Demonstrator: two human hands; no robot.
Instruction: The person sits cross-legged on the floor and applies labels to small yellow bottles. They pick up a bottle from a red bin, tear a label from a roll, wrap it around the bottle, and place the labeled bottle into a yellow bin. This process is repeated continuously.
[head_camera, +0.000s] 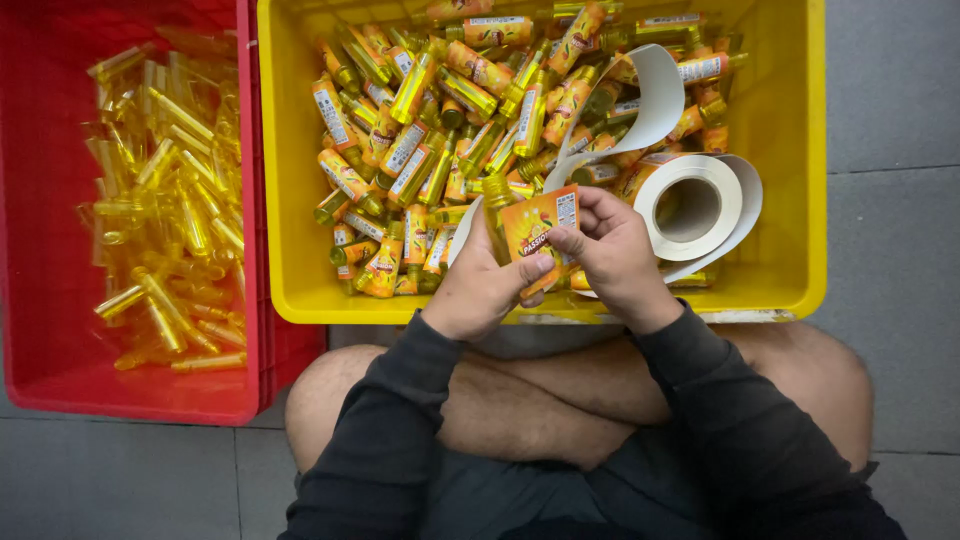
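My left hand (483, 288) grips a small yellow bottle (497, 200) over the near side of the yellow crate (285, 180). An orange label (543, 225) lies against the bottle, pressed by my left thumb. My right hand (612, 255) pinches the label's right side with its fingers. Just right of my hands a roll of white label backing (690, 208) lies in the crate, its loose strip curling up over the bottles.
The yellow crate holds several labelled small bottles (440, 110). A red crate (50, 330) to the left holds several unlabelled clear yellow bottles (170, 200). My crossed bare legs (520, 400) sit below the crates on a grey tiled floor (895, 250).
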